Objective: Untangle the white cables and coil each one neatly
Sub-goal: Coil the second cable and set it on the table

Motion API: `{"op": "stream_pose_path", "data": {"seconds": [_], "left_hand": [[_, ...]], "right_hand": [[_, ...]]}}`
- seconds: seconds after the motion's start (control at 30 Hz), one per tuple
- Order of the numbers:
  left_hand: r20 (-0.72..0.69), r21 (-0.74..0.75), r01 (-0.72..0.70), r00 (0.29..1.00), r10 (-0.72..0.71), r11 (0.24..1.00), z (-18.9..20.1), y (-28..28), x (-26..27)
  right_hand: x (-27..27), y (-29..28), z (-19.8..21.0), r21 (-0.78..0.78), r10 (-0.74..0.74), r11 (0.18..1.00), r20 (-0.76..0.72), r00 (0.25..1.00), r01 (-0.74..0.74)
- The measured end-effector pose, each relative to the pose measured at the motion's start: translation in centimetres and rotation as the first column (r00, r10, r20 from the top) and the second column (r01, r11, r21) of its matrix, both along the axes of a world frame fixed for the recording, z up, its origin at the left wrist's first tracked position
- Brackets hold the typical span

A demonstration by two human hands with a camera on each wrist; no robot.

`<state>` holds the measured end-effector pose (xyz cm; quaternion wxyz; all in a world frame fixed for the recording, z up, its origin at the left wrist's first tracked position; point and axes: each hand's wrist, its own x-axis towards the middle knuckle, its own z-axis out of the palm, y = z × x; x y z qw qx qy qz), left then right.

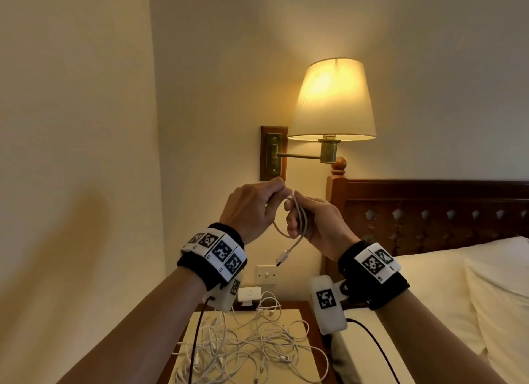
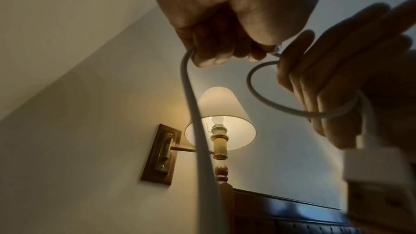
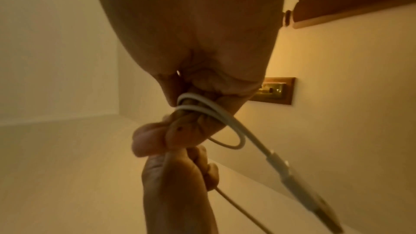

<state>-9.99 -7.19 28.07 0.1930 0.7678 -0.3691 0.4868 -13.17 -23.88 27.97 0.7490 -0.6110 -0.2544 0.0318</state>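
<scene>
A bedroom corner with a lit wall lamp [image 1: 332, 100] at 12 o'clock and a wooden headboard [image 1: 435, 212] at 3 o'clock. In the head view, both hands are raised close together in front of the lamp. The left hand [image 1: 252, 209] pinches one white cable [image 1: 297, 226], and the right hand [image 1: 317, 226] has its fingers curled around the loops, probably to keep the coil from opening. A USB plug [image 1: 282, 259] hangs free at 6 o'clock of the hands. The other tangled cables [image 1: 243, 343] lie on the bedside table [image 1: 297, 318] at 6 o'clock, not yet sorted.

In the left wrist view, the left hand [image 2: 225, 24] grips the cable [image 2: 198, 131] in a closed fist, feeding a loop toward the other hand at 3 o'clock.

In the right wrist view, loops of cable [image 3: 216, 111] are wrapped around the right fingers [image 3: 180, 131], which serve as a form.
</scene>
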Motion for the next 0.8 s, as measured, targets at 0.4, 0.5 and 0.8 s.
{"op": "stream_pose_path", "data": {"seconds": [0.4,0.5,0.8], "left_hand": [[-0.255,-0.264,0.153,0.941,-0.222,0.952,-1.2,-1.4,1.0],[-0.384,-0.305,0.137,0.888,-0.253,0.943,-2.3,-1.2,1.5],[-0.568,-0.397,0.118,0.748,-0.344,0.910,-10.2,-0.1,2.9]], "right_hand": [[-0.2,-1.6,-0.5,0.224,0.192,0.959,-0.065,0.979,-0.173],[0.0,-2.5,-0.2,0.206,0.160,0.968,-0.048,0.986,-0.147],[0.5,-6.5,2.1,0.468,0.233,0.869,-0.095,0.968,-0.163]]}}
